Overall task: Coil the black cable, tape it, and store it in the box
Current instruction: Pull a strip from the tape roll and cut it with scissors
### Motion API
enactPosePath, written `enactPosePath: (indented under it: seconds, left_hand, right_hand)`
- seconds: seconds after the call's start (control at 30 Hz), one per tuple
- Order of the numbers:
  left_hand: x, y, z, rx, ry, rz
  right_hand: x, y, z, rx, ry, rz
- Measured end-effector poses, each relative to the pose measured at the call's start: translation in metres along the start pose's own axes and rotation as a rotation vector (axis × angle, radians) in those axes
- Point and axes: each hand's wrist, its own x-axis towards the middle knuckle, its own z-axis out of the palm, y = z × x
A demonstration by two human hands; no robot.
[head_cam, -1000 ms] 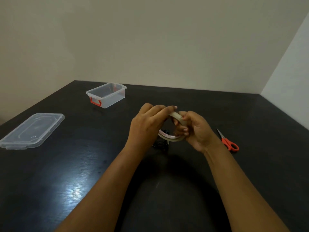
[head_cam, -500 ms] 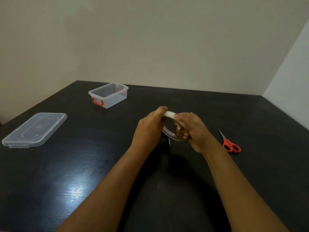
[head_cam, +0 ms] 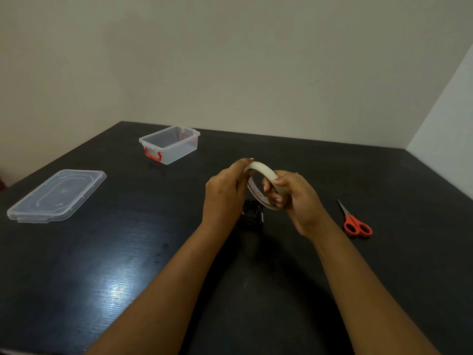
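A cream roll of tape (head_cam: 263,169) is held upright above the middle of the black table (head_cam: 102,265). My right hand (head_cam: 298,201) grips its right side, fingers through the hole. My left hand (head_cam: 226,190) pinches the top left of the roll's rim with its fingertips. The black cable (head_cam: 252,215) lies coiled on the table just below both hands, partly hidden by them. The clear plastic box (head_cam: 170,144) with red clips stands open at the far left. Its clear lid (head_cam: 57,196) lies flat at the left edge.
Red-handled scissors (head_cam: 354,221) lie shut on the table to the right of my right hand. Pale walls bound the table at the back and right.
Both hands have lifted and turned the tape roll a little. My left fingers have slid from over the roll's top to its top left rim. The cable has stayed put.
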Motion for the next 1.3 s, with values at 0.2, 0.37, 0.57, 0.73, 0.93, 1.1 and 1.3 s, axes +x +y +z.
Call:
enactPosePath:
  seconds: [0.2,0.37,0.57,0.73,0.93,1.1,1.3]
  left_hand:
    - [0.001,-0.003,-0.001,0.152,-0.029,0.082]
    - [0.001,-0.003,-0.001,0.163,-0.028,0.078]
    - [-0.002,0.009,0.009,-0.082,0.1,-0.027]
    - [-0.014,0.023,0.021,-0.433,-0.239,-0.035]
    - [-0.009,0.012,0.019,-0.316,-0.371,0.039]
    - [-0.009,0.009,0.019,-0.289,-0.398,0.029]
    - [-0.009,0.011,0.017,-0.309,-0.379,0.042]
  right_hand:
    - [0.0,0.0,0.002,0.036,-0.019,0.032]
    - [0.0,0.001,0.003,0.062,-0.015,0.056]
    - [0.001,-0.001,0.006,0.378,0.007,-0.014]
    - [-0.001,0.0,0.0,0.533,0.055,0.008]
    - [0.0,-0.005,0.005,0.672,0.081,0.064]
    - [-0.002,-0.008,0.008,0.633,0.089,0.047]
    - [0.0,-0.009,0.012,0.557,0.097,0.016]
